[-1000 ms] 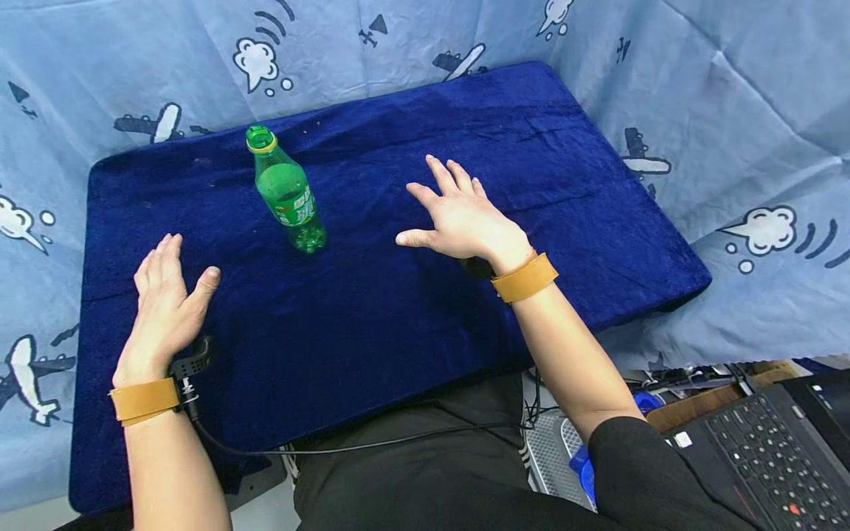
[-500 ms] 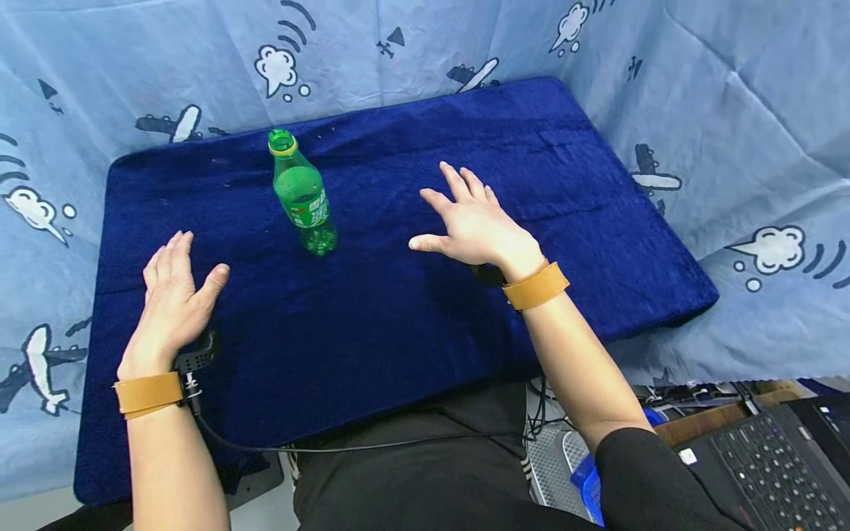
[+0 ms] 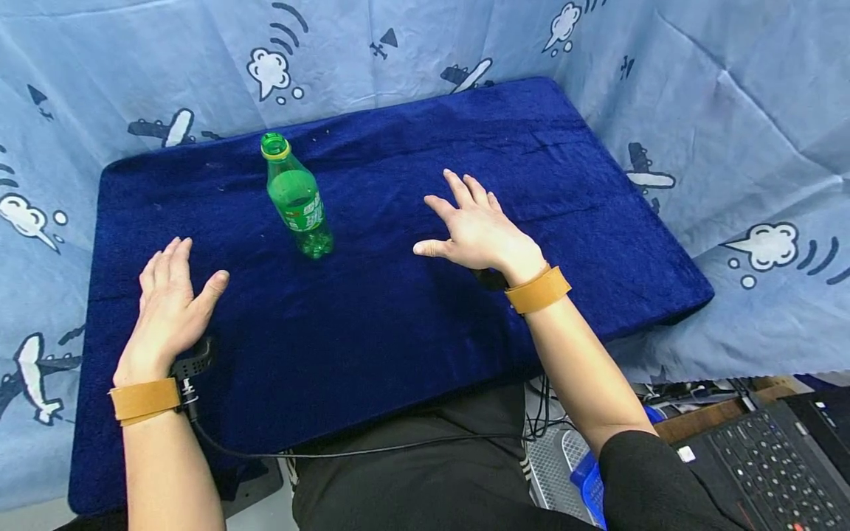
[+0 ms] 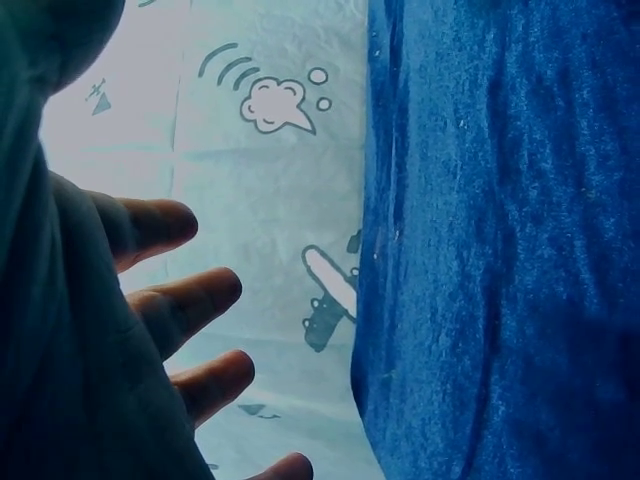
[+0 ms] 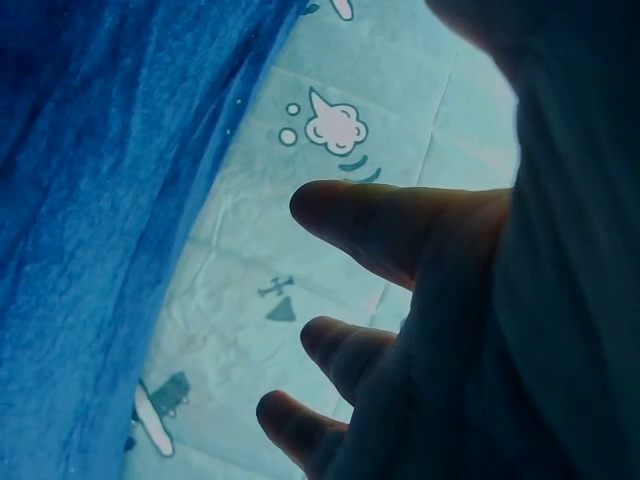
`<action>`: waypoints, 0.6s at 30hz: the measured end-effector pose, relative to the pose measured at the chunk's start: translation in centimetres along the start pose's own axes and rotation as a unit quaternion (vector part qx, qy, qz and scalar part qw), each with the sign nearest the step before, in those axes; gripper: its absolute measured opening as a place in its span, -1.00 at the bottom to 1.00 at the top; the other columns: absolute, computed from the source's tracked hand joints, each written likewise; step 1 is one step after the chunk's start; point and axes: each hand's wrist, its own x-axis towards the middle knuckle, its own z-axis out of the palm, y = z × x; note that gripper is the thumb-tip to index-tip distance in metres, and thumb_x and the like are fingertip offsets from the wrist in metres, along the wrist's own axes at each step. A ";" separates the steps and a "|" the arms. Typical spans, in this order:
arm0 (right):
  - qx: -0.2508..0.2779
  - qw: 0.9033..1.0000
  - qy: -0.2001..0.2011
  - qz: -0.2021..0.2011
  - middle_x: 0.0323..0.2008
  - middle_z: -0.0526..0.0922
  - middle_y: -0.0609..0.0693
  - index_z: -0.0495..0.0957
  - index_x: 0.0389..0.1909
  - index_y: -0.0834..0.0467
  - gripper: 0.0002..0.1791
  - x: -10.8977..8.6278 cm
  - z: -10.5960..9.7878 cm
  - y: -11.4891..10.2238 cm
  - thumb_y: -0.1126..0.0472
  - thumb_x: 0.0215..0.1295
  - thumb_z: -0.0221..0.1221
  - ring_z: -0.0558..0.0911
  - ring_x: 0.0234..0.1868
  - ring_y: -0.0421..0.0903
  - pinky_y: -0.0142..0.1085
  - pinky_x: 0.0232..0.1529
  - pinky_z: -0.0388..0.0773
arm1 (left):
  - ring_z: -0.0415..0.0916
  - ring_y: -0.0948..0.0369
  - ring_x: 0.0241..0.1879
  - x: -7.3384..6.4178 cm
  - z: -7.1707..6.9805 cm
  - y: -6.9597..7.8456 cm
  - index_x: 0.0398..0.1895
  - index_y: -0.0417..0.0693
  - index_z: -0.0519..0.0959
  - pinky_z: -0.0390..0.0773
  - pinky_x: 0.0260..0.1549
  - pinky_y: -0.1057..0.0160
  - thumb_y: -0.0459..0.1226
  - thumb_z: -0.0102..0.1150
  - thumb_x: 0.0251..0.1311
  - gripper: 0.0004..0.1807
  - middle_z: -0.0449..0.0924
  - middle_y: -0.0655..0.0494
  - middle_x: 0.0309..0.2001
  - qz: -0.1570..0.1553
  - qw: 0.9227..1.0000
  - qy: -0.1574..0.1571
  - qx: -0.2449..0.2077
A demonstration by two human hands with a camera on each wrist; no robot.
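Note:
A green plastic soda bottle (image 3: 296, 198) stands upright and uncapped on the dark blue cloth-covered table (image 3: 372, 317), left of its middle. My left hand (image 3: 169, 306) hovers near the table's left side, fingers extended and thumb spread, apart from the bottle. To the bottle's right, my right hand (image 3: 481, 228) is held palm down with its fingers spread and nothing in it. The left wrist view shows the left hand's fingers (image 4: 185, 310) with nothing between them. In the right wrist view the right hand's fingers (image 5: 370, 220) are likewise bare. Neither wrist view shows the bottle.
A light blue curtain (image 3: 372, 51) with airplane prints hangs behind and beside the table. A black cable (image 3: 372, 446) runs from the left wrist across the lap. At lower right are a laptop (image 3: 764, 457) and a blue plastic basket (image 3: 587, 483).
The whole head view has shifted slightly. Relative to the table, the bottle and both hands stay nearly where they were, and the fingers keep their spread.

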 end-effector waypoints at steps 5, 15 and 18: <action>0.006 1.000 0.014 -0.001 0.69 -0.29 0.13 0.19 0.61 0.02 -0.06 -0.4 0.1 0.3 -0.41 0.37 0.14 -0.27 0.67 0.26 0.30 0.57 -0.21 | -0.30 -0.43 0.57 0.1 0.0 0.0 0.60 -0.40 -0.04 -0.23 0.50 -0.39 0.03 -0.09 0.56 -0.16 -0.14 -0.42 0.61 0.018 1.000 0.016 -0.004; 0.007 0.999 0.040 -0.014 0.70 -0.28 0.12 0.22 0.60 0.02 -0.09 -1.7 -0.3 0.5 -0.39 0.39 0.13 -0.26 0.68 0.25 0.35 0.55 -0.25 | -0.14 -0.33 0.56 0.2 0.6 0.4 0.53 -0.38 0.17 -0.13 0.53 -0.29 -0.15 0.11 0.46 -0.27 0.03 -0.33 0.59 0.042 0.995 0.088 -0.036; -0.003 0.999 0.048 -0.020 0.70 -0.28 0.11 0.22 0.60 0.02 -0.09 -1.8 -1.1 0.1 -0.39 0.40 0.12 -0.25 0.68 0.25 0.36 0.54 -0.24 | -0.13 -0.31 0.56 0.5 0.5 0.8 0.52 -0.37 0.21 -0.12 0.53 -0.28 -0.18 0.13 0.44 -0.29 0.05 -0.32 0.58 0.049 0.993 0.102 -0.044</action>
